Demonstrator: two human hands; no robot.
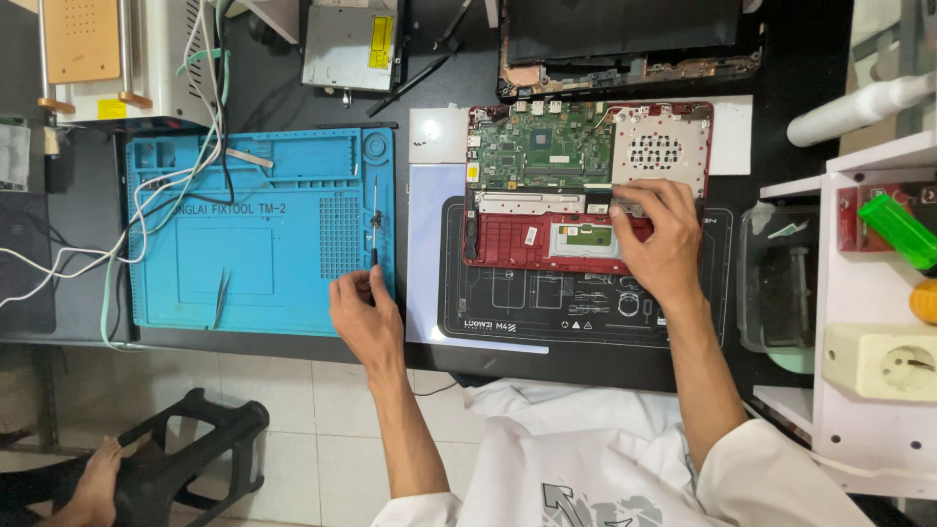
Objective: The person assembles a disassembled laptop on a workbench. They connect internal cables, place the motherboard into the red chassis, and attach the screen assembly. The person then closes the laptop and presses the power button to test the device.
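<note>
— Black handle, is that what the left hand (363, 310) pinches?
— Yes, fingers closed on a thin screwdriver (375, 226) lying along the blue mat (259, 229).
— And the right hand (664, 239)?
— Fingers pressed together on a small grey part at the opened red laptop (586, 185), which sits on a black mat (586, 303).

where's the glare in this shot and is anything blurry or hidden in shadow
Head view: glare on the white sheet beside the opened red laptop; light is even, with soft shadows under the right hand and the left hand at the screwdriver; focus is sharp, the frame edges slightly bowed.
</note>
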